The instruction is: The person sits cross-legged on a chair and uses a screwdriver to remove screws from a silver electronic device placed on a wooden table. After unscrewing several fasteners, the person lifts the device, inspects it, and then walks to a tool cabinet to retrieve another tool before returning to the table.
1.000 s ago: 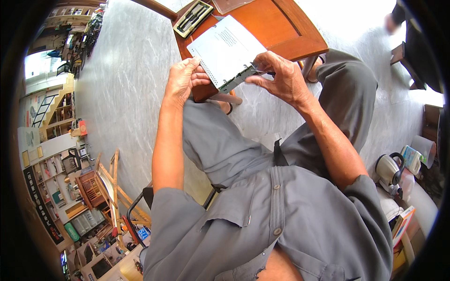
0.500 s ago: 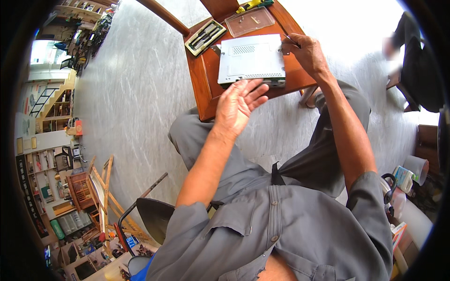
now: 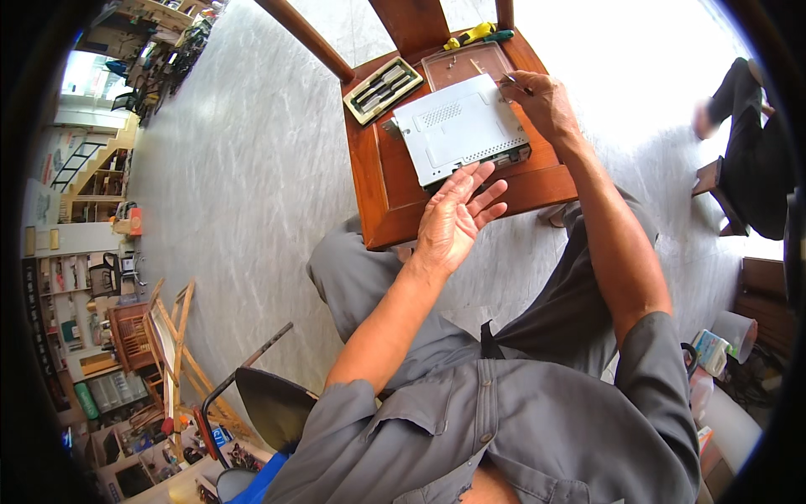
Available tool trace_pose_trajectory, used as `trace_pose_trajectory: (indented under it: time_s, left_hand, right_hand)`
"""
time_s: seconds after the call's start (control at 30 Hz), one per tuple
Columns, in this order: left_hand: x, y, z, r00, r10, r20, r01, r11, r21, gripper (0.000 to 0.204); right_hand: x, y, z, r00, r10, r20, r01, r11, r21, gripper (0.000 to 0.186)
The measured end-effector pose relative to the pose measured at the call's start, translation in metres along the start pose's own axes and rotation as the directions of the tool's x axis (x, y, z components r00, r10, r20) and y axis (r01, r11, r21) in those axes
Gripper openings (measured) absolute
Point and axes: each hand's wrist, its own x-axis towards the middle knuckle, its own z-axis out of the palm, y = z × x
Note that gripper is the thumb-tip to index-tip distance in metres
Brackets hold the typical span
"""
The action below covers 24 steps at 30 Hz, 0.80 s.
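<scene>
A flat silver metal unit (image 3: 462, 139) with punched vent holes lies at a slant on the wooden chair seat (image 3: 374, 181). At its near edge is my left hand (image 3: 451, 220), palm up, with the fingers stretched and spread; the fingertips reach the casing's edge, but I cannot tell whether they press on it. My right hand (image 3: 546, 107) is closed in a pinch at the unit's far right corner. Between its fingers are slim dark metal tweezers (image 3: 514, 84), their tip pointing toward that corner.
An open case of small screwdrivers (image 3: 383, 90) lies at the seat's far left. Beyond the unit sits a shallow clear tray (image 3: 462, 65) with small parts, and yellow-handled pliers (image 3: 470, 35) behind it. Another person's dark-clothed legs (image 3: 743, 143) are at the right.
The metal unit has turned counterclockwise on the seat, its right side swinging away from me. Both hands stay beside it, the right still pinching the tweezers. The whole view has shifted slightly.
</scene>
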Motion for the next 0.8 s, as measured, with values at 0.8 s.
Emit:
trace_pose_trajectory:
  time_s: [0.8]
  left_hand:
    - [-0.002, -0.012, -0.013, 0.978, 0.017, 0.206, 0.002, 0.996, -0.091, 0.068]
  right_hand:
    - [-0.040, 0.004, -0.014, 0.958, 0.283, -0.046, -0.283, 0.959, 0.018, 0.036]
